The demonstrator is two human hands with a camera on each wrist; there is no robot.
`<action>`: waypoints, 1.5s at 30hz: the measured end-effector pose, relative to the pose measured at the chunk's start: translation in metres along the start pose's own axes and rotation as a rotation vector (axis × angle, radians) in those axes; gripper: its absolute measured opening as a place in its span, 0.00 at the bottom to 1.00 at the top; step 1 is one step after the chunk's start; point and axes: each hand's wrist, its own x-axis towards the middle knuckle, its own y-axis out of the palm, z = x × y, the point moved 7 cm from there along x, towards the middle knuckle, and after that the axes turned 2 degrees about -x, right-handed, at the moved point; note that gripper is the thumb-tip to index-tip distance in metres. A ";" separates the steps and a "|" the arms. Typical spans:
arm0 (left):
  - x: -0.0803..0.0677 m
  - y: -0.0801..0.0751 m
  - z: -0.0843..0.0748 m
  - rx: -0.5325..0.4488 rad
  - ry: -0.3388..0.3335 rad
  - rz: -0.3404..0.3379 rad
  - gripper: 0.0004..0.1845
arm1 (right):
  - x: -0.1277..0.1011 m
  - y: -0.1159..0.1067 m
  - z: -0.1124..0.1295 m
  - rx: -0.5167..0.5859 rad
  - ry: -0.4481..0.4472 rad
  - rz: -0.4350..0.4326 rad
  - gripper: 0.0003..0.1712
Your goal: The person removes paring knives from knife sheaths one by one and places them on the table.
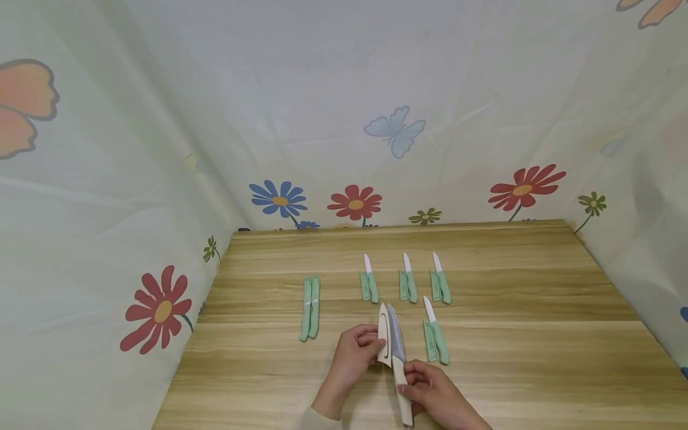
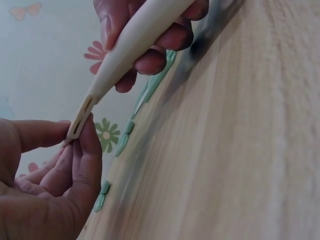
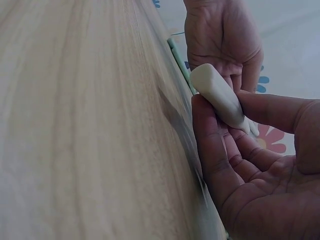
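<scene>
In my left hand (image 1: 355,355) I pinch a cream blade sheath (image 1: 384,337) between thumb and fingers, its tip pointing away from me. Just to the right of it, my right hand (image 1: 432,388) grips the cream handle (image 1: 402,394) of a larger knife (image 1: 396,334), whose grey blade is bare and lies alongside the sheath. The left wrist view shows the slotted open end of the sheath (image 2: 80,120) between the fingertips, with the knife handle (image 2: 135,45) close by. In the right wrist view, thumb and fingers hold the handle's rounded butt (image 3: 212,87).
Several green-handled paring knives with white blades, such as this knife (image 1: 409,286), lie on the wooden table (image 1: 510,358) beside their green sheaths (image 1: 431,341). Two green folded or sheathed knives (image 1: 310,307) lie together at left. A flower-printed curtain (image 1: 457,119) surrounds the table.
</scene>
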 end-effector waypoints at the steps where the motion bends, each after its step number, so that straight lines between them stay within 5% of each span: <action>1: 0.000 0.000 0.000 0.001 -0.001 0.000 0.15 | 0.000 0.000 0.000 0.001 0.002 0.002 0.20; 29: -0.008 0.006 0.007 -0.003 -0.010 0.025 0.15 | 0.005 -0.008 0.000 0.006 0.002 -0.052 0.26; 37: -0.010 0.004 0.011 0.005 -0.031 0.015 0.15 | 0.009 -0.010 0.005 -0.071 0.039 -0.198 0.34; 45: -0.007 -0.002 0.008 0.135 0.003 -0.080 0.13 | 0.017 -0.011 0.008 -0.134 0.043 -0.355 0.28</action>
